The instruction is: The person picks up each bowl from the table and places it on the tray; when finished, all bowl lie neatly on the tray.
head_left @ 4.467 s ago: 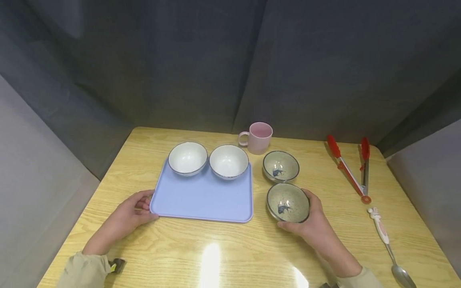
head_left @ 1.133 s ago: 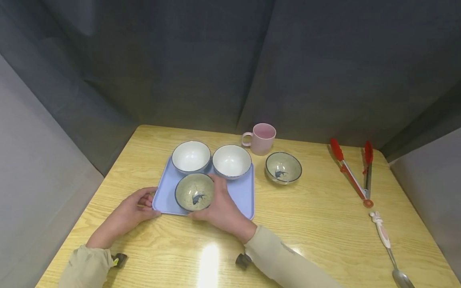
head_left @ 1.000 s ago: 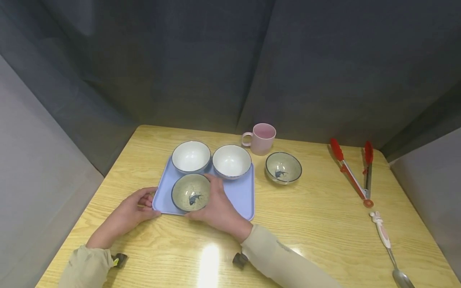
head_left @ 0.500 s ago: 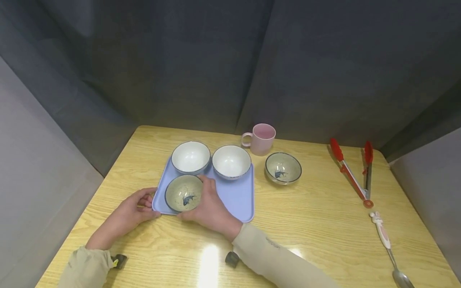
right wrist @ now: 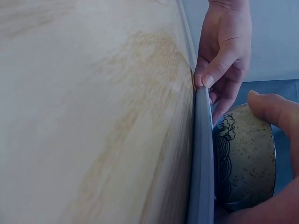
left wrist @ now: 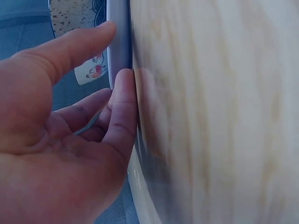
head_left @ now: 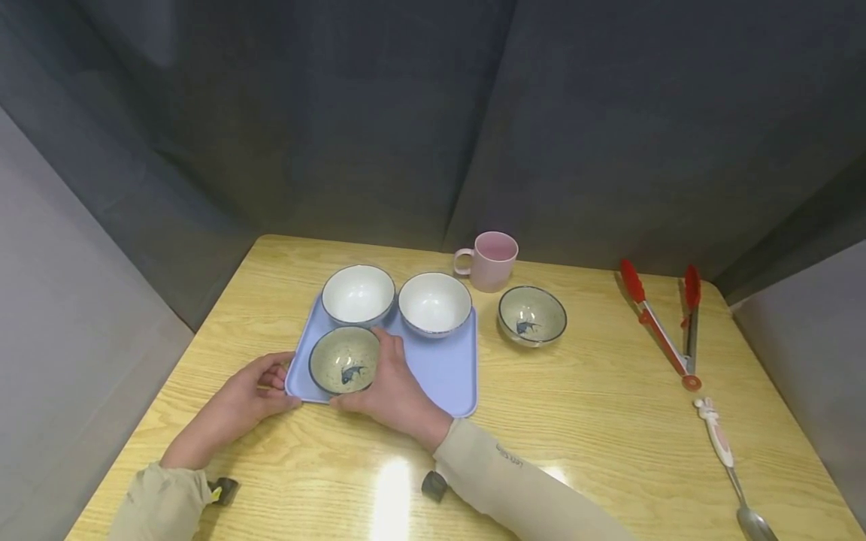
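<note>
My right hand point(head_left: 395, 391) grips a grey-green bowl point(head_left: 341, 359) with a blue fish painted inside, thumb at the near side and fingers at the right. The bowl sits at the front left of the blue tray point(head_left: 443, 368); in the right wrist view its speckled, wave-patterned side point(right wrist: 245, 154) is close against the tray. With thumb and fingers, my left hand point(head_left: 237, 402) holds the tray's front left corner. In the left wrist view, the thumb lies along the tray's rim point(left wrist: 119, 46). Two white bowls point(head_left: 358, 294) point(head_left: 435, 303) stand along the tray's back.
Right of the tray stands a second fish-painted bowl point(head_left: 532, 315), with a pink mug point(head_left: 492, 263) behind it. Red-tipped tongs point(head_left: 659, 330) and a spoon with a white rabbit handle point(head_left: 717, 436) lie on the wooden table point(head_left: 609, 421) farther right.
The fish-painted bowl has moved in my right hand from the table onto the tray, then slid slightly left toward its front left corner. My left hand stays at the tray's corner.
</note>
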`<state>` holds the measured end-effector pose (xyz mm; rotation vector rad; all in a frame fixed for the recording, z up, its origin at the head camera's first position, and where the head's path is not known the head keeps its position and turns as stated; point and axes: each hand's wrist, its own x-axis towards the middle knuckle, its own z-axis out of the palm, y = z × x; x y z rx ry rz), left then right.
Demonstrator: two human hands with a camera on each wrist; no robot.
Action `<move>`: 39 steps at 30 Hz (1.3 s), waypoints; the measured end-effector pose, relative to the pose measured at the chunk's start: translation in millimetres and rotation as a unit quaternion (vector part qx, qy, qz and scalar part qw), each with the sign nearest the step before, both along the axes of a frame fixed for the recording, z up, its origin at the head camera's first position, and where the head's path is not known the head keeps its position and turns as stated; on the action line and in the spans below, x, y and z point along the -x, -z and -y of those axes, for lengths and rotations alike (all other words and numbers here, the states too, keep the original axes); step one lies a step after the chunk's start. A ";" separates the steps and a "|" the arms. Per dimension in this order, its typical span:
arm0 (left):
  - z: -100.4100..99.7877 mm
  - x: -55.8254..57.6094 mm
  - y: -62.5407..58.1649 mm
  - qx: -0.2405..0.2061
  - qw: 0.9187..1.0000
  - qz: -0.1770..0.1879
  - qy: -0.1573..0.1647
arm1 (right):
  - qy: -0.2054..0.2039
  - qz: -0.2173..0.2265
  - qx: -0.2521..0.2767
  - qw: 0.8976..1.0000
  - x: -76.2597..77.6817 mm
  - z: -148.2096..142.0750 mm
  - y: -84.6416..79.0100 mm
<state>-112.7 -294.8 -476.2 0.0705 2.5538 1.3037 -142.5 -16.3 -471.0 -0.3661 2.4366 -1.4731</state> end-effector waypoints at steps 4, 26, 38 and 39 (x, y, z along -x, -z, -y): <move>0.0 1.0 -0.2 0.002 1.000 -0.002 0.001 | -0.006 0.005 0.001 1.000 0.5 -1.0 -0.6; 2.9 -0.2 2.9 0.005 1.000 -0.007 0.002 | 0.000 -0.030 0.001 1.000 -8.8 -13.8 -6.8; 3.9 0.2 4.7 0.003 1.000 -0.004 0.001 | 0.022 -0.045 0.031 0.998 -11.3 -28.8 -22.2; 3.9 0.3 4.6 0.002 1.000 -0.003 0.001 | 0.021 -0.049 0.035 0.998 -11.4 -30.4 -24.0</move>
